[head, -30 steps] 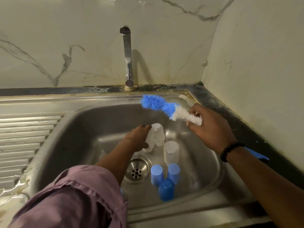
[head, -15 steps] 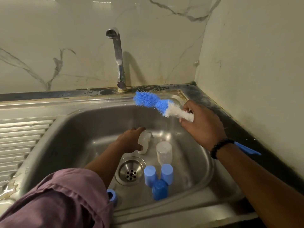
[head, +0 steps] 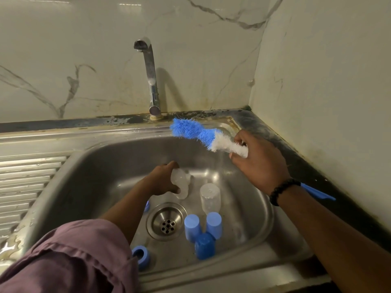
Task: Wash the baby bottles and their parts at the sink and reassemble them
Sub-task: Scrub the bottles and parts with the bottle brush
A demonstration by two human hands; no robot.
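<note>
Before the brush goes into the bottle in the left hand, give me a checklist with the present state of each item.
1. Left hand grips clear bottle: ok.
2. Right hand holds bottle brush: ok.
3. Bottle mouth faces the brush: cannot tell.
4. Water running from tap: not ok, no stream visible.
5. Second clear bottle and blue caps clear of the hands: ok.

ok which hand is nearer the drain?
Left. The left hand grips a clear bottle just behind the drain; the right hand holds the brush higher, to the right.
</note>
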